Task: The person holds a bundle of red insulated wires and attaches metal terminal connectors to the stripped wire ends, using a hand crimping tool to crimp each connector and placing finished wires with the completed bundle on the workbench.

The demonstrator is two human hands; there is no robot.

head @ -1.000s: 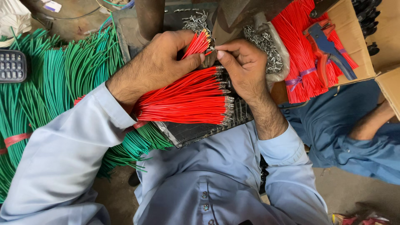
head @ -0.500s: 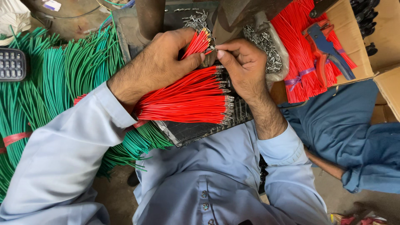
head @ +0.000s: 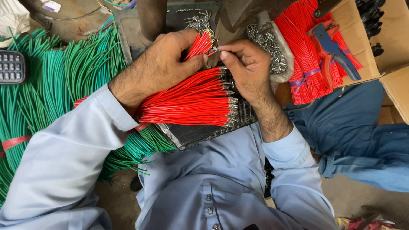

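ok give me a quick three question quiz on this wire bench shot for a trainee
1. True or false: the left hand holds a small bunch of green wires.
2. Which tool lies on the tied red wire bundle in the cardboard box? A) blue and red wire stripper B) hammer C) scissors
3. Fill in: the right hand pinches a single ___ wire.

Key: 1 false, they are red wires; 2 A, the stripper; 3 red.

- The left hand (head: 164, 64) grips a small bunch of red wires (head: 200, 44).
- The right hand (head: 247, 68) pinches one wire end beside it.
- More red wires (head: 191, 102) lie fanned on a black pad (head: 191, 134).
- Green wires (head: 55, 81) lie left; a wire stripper (head: 330, 51) lies right on a red bundle (head: 304, 47) in a cardboard box (head: 396, 85).
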